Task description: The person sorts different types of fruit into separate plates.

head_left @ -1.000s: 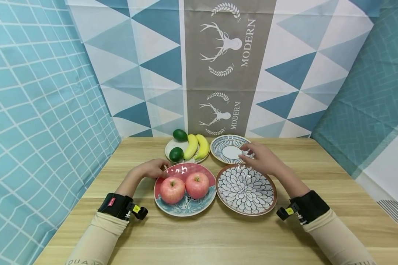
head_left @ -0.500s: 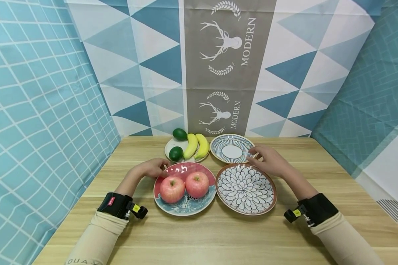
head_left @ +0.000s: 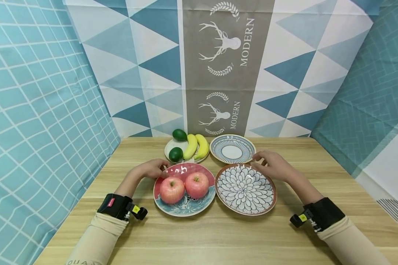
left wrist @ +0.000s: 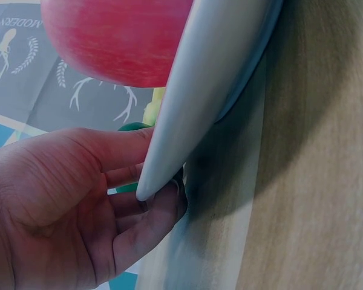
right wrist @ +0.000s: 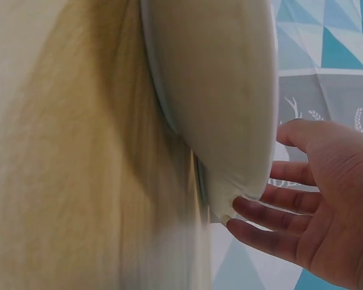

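Observation:
My left hand [head_left: 151, 168] holds the left rim of a red-and-blue plate [head_left: 187, 211], thumb over the edge and fingers beneath it in the left wrist view. Two red apples [head_left: 172, 190] rest side by side on that plate. Beside it lies a brown-rimmed plate [head_left: 246, 189] with a black-and-white petal pattern. At its upper right rim is my right hand [head_left: 272, 165], fingers slightly bent. In the right wrist view, the right thumb and fingertips [right wrist: 245, 208] are spread around the edge of the pale plate underside [right wrist: 212, 78], without pinching it.
Behind, a white plate [head_left: 170, 145] carries two green avocados [head_left: 176, 154] and two yellow bananas [head_left: 190, 146]. A blue-striped plate [head_left: 232, 151] stands to its right, just behind the petal plate. All sit on a wooden table [head_left: 199, 239] with patterned cloths behind and at the sides.
My right hand has moved right and nearer, from over the blue-striped plate to the rim of the petal plate. The left hand stays on the red-and-blue plate.

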Available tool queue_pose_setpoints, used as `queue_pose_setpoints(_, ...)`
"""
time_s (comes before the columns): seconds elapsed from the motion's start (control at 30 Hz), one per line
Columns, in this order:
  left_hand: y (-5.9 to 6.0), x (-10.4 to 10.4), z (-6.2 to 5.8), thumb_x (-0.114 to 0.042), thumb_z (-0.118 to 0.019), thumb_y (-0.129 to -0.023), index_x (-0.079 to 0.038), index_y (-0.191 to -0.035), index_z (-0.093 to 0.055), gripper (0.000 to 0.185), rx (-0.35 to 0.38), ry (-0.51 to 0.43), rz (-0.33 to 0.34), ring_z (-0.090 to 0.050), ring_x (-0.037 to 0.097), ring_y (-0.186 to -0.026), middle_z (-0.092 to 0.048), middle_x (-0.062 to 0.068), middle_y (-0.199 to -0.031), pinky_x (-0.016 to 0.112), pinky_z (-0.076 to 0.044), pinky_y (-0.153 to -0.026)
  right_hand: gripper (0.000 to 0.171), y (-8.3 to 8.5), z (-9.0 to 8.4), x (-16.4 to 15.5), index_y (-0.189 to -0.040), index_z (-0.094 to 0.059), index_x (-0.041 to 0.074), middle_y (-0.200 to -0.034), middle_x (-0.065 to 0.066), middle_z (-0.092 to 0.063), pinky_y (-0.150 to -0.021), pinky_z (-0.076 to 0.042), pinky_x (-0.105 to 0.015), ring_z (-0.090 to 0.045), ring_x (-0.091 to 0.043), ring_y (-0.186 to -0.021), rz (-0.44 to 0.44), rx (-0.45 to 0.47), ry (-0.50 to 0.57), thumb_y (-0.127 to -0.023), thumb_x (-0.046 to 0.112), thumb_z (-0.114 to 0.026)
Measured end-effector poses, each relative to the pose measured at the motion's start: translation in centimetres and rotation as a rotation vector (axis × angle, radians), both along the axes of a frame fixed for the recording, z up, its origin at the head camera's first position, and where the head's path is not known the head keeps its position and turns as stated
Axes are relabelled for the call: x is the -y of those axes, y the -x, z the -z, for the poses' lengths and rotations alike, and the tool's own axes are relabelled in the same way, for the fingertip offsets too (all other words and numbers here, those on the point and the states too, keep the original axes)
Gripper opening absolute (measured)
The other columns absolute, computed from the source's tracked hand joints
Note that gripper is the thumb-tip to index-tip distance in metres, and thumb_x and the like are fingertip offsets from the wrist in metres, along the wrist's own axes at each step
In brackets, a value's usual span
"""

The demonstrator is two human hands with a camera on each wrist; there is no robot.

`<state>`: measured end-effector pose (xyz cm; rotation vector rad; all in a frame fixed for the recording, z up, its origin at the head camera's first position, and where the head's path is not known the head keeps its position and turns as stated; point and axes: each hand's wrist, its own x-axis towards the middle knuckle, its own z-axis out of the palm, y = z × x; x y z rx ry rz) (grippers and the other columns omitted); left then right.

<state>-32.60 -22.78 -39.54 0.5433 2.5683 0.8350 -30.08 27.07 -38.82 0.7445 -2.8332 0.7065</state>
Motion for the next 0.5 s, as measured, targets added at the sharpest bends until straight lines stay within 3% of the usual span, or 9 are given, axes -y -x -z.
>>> queue_pose_setpoints(0.3,0.06,0.08,0.08,-0.010,-0.072,-0.096,-0.006,-0.107,-0.069,0.012,-0.008,0.004,0.001,-0.058,0.022,-0.085,-0.063,0.010,-0.098,0.032,-0.050,-0.071,0.043,0.03,0.75,-0.41,-0.133,-0.068,0.004,-0.111,-0.012,-0.071,-0.077,-0.060,-0.041,-0.070,-0.023,-0.093,0.033,0.099,-0.025,-0.102,0.035,-0.071)
queue_pose_setpoints(0.5,0.14,0.11,0.14,-0.010,-0.071,-0.097,-0.006,-0.109,-0.069,0.013,-0.003,0.004,-0.002,-0.058,0.022,-0.083,-0.063,0.010,-0.099,0.032,-0.051,-0.069,0.042,-0.02,0.91,-0.48,-0.131,-0.068,0.004,-0.108,-0.011,-0.072,-0.074,-0.059,-0.039,-0.070,-0.021,-0.090,0.032,0.103,-0.051,-0.102,0.034,-0.072)
